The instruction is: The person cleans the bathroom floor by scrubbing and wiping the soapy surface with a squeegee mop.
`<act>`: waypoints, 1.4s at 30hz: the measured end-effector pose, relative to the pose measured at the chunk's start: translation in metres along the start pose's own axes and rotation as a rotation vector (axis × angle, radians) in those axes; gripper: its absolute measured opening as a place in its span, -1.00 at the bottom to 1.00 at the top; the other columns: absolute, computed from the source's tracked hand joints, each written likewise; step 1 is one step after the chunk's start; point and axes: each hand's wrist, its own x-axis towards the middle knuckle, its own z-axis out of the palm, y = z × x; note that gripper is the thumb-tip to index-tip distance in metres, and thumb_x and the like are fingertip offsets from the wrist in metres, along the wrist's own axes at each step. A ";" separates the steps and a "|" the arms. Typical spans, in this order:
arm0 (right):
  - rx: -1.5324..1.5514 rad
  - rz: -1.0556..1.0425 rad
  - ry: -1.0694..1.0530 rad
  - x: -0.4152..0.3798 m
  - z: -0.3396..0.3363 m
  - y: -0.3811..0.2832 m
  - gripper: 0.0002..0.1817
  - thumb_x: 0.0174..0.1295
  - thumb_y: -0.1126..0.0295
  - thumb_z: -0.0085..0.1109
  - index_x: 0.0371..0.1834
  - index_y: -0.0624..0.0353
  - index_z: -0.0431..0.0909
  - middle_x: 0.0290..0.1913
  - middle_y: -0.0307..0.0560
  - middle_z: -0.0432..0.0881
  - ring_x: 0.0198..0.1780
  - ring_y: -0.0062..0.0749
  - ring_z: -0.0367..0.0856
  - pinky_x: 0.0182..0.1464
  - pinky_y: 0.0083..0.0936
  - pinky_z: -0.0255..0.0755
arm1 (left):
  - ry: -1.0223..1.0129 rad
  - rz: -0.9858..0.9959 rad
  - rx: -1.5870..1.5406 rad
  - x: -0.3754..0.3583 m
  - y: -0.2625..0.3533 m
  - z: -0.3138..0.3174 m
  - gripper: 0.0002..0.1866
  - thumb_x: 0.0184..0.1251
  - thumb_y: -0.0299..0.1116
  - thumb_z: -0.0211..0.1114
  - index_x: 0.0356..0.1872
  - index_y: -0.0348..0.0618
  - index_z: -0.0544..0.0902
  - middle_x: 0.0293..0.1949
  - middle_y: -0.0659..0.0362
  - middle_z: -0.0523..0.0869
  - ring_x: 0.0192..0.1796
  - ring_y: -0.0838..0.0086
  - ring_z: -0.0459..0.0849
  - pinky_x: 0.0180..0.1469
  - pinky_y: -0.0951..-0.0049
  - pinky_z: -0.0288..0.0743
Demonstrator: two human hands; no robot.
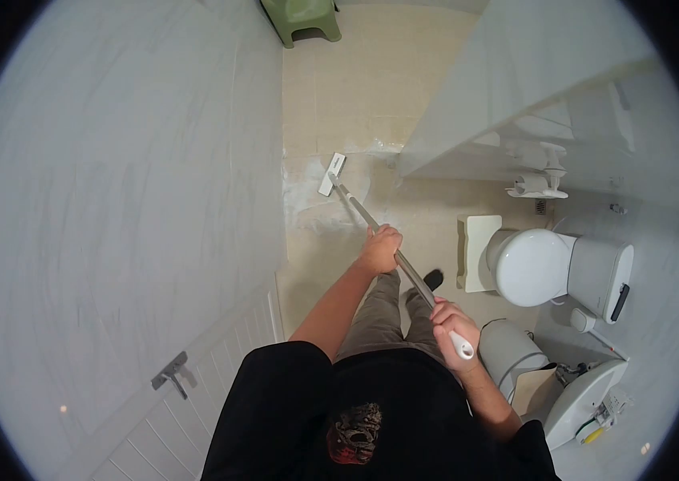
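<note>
A long grey pole (pixel 366 215) with a white end runs slantwise from near my body to the floor. My left hand (pixel 381 248) is wrapped round its middle. Lower down, close to the white handle end (pixel 462 345), my right hand (pixel 453 325) grips the same pole. The flat white head (pixel 332 174) at the far end lies on the beige floor (pixel 355 88), beside the left wall. Whitish foam or wet residue (pixel 304 196) surrounds the head.
On the right stand a toilet (pixel 530 267), a white step stool (pixel 481 253), a bin (pixel 507 349) and a washbasin (pixel 588 405). A green stool (pixel 303 18) is at the top. A panel (pixel 499 88) juts in from the right; a door handle (pixel 170 374) is lower left.
</note>
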 end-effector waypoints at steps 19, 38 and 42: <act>0.389 1.230 0.033 -0.211 -0.141 -0.030 -0.33 0.30 0.48 0.25 0.50 0.19 0.27 0.55 0.17 0.17 0.06 -0.24 0.67 -0.17 -0.37 0.68 | -0.625 0.097 -0.091 -0.043 0.174 0.154 -0.79 0.10 -0.28 0.39 -0.28 -0.14 0.70 -0.11 0.03 0.66 0.17 -0.01 0.51 0.40 -0.47 0.06; -0.926 1.029 -0.273 -0.278 -0.047 0.062 -0.53 0.49 0.27 -0.11 0.42 0.15 0.31 -0.29 0.46 0.66 -0.20 0.39 0.66 -0.09 0.21 0.48 | -0.362 -0.228 -0.057 -0.241 -0.018 0.060 -0.42 0.14 -0.35 0.39 0.25 -0.18 0.53 0.10 -0.06 0.66 0.22 0.03 0.57 0.30 0.04 0.40; -0.912 0.941 -0.188 -0.313 -0.008 0.057 -0.53 0.50 0.22 -0.11 0.42 0.08 0.34 -0.25 0.46 0.65 -0.15 0.40 0.65 -0.08 0.21 0.47 | -0.023 -0.438 0.056 -0.332 -0.072 -0.060 -0.49 0.19 -0.36 0.37 0.19 -0.22 0.56 0.20 -0.10 0.62 0.25 0.01 0.56 0.32 0.12 0.42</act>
